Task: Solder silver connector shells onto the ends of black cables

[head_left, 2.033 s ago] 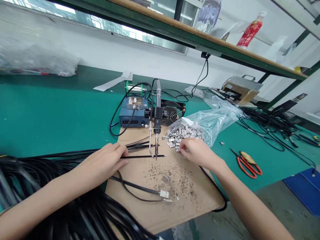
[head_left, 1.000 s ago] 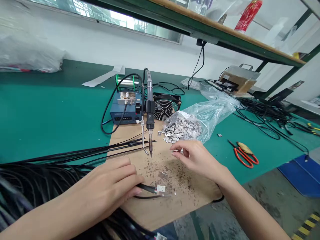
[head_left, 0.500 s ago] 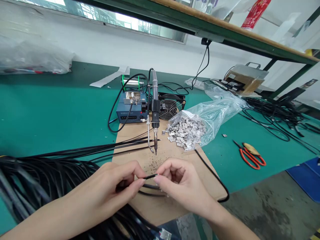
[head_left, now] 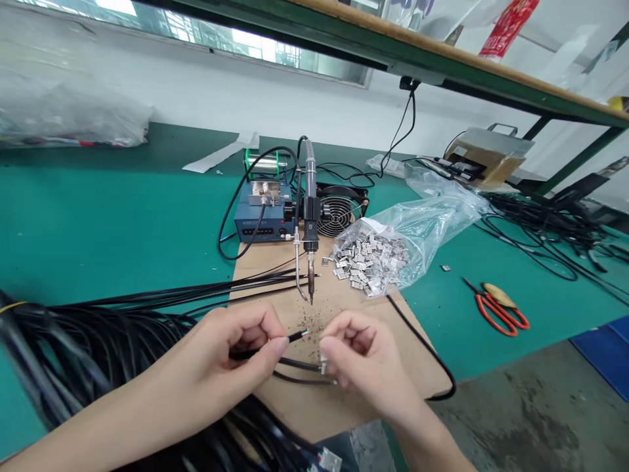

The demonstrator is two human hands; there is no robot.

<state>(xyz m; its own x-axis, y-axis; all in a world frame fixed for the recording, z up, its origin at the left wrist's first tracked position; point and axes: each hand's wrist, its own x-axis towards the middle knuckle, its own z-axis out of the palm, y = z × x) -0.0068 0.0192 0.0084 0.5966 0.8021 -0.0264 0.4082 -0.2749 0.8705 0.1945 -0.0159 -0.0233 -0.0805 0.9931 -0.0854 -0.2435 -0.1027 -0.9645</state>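
Note:
My left hand pinches a black cable just behind its end. Short coloured wire ends, red and green among them, stick out of the jacket toward the right. Across a small gap, my right hand is closed with thumb and index finger together; what they hold, if anything, is hidden. A small metal connector shows right beside its fingertips, at the end of another black cable. Beyond both hands a soldering iron points down in its stand over the brown board.
A clear bag of metal connectors lies right of the iron. Behind stand a blue soldering station, a solder spool and a fan. A black cable bundle fills the left; orange-handled scissors lie right.
My right hand has come off the cable's end and moved slightly right and down, baring the coloured wires. The left hand keeps its pinch on the cable. The view has shifted slightly.

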